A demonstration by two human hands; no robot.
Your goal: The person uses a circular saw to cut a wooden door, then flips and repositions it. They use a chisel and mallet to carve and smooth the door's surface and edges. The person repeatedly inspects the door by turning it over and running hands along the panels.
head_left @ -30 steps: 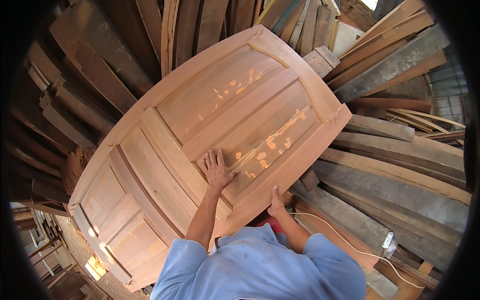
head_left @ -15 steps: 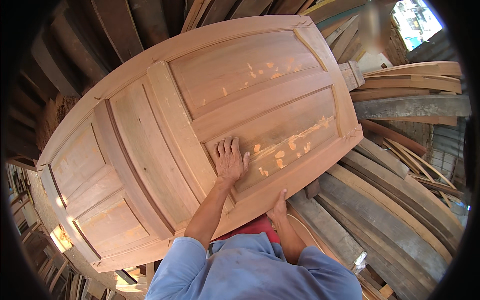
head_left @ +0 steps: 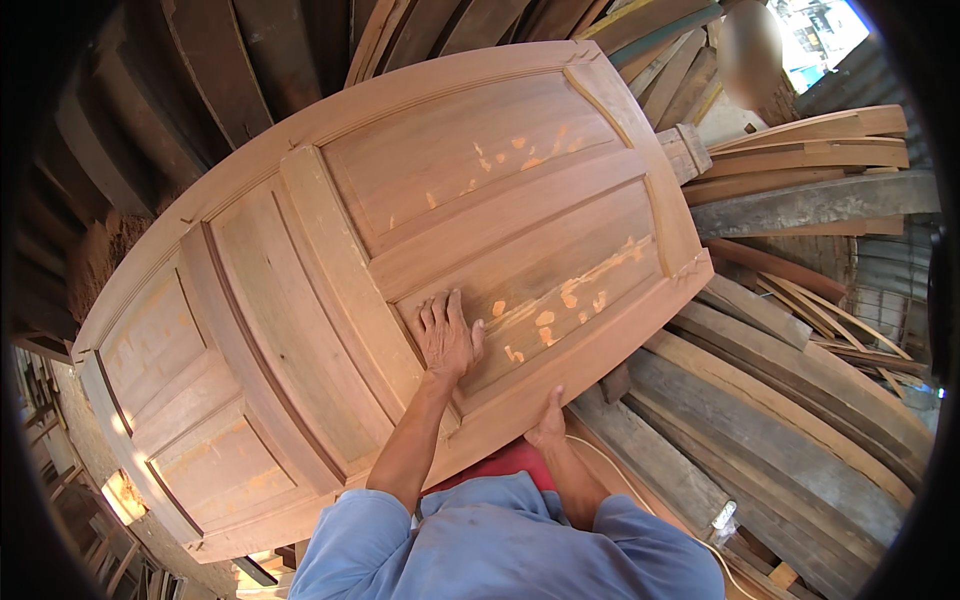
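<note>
A large unfinished wooden panel door [head_left: 325, 250], with moulded panels and pale orange patches of filler, lies across the middle of the view. My left hand [head_left: 447, 338] rests on its lower right panel beside a raised rail, fingers slightly spread and open. My right hand [head_left: 547, 420] grips the near long edge of the door, thumb on the edge; its other fingers are mostly hidden underneath. Just below that edge show my blue shirt and a piece of red material [head_left: 500, 463].
Many rough boards [head_left: 740, 420] are stacked around the door. A pale cable [head_left: 625, 475] runs past my right arm over the boards. Loose scrap wood [head_left: 50, 420] lies at the left, corrugated sheeting [head_left: 890, 260] stands at the right, and a bright opening [head_left: 820, 45] shows at the top right.
The view has turned, so the door and surrounding boards appear rotated slightly clockwise, with more of the bright opening showing. Both hands keep much the same places on the door.
</note>
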